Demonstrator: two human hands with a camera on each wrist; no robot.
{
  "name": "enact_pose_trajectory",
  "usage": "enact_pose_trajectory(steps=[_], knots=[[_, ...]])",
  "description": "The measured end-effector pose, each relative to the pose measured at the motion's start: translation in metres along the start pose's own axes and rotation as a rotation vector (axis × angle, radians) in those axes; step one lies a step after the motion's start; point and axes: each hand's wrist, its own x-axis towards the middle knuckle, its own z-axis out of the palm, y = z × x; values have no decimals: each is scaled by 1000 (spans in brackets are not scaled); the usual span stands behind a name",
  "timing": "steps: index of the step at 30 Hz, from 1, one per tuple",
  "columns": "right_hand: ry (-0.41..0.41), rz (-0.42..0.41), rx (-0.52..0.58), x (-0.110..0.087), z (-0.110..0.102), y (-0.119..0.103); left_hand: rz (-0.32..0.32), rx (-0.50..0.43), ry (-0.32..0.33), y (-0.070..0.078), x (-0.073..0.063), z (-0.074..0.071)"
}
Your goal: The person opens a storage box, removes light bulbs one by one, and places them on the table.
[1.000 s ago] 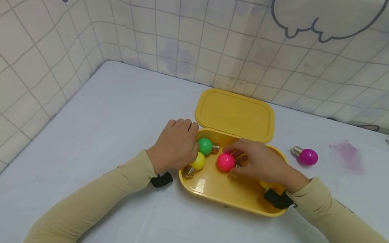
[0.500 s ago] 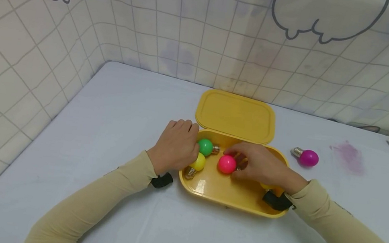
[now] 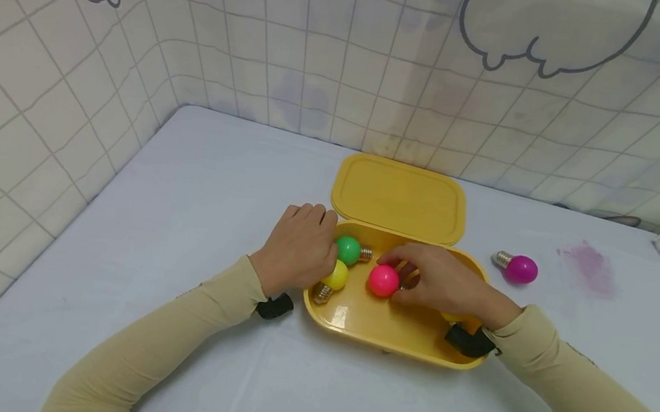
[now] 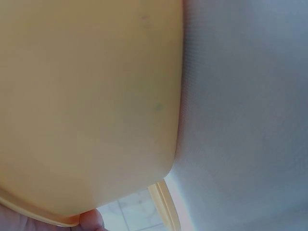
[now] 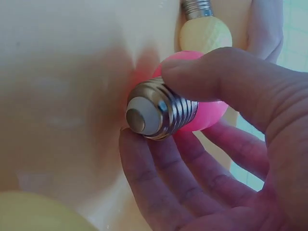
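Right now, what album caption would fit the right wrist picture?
A right hand grips a pink bulb, metal screw base foremost, with a yellow bulb beyond.

1. Box (image 3: pixel 393 348) on the tabletop (image 3: pixel 237 160).
2. Lid (image 3: pixel 399 198) just behind box.
3. Outer bulb (image 3: pixel 522 269) right of box.
4. Left hand (image 3: pixel 297 246) on box's left rim.
5. Rear bulb (image 3: pixel 348 250) and front bulb (image 3: pixel 337 275) in box's left end.
6. Held bulb (image 3: pixel 384 281) in right hand (image 3: pixel 441 279), inside box's middle.
7. Part-hidden rounded thing (image 3: pixel 452 316) in box's right end.
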Motion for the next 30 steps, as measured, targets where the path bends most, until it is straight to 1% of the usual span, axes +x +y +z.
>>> enact_pose_trajectory(steps=[9, 18, 26, 30], knots=[[3, 5, 27, -8, -7, -4, 4, 11, 1, 2, 1, 1], [-18, 8, 57, -15, -12, -8, -4, 17, -5, 2, 0, 0], [-16, -25, 82, -21, -15, -10, -9, 2, 4, 1, -1, 1], [-7, -43, 97, -26, -16, -10, -11, 2, -4, 1, -1, 1]])
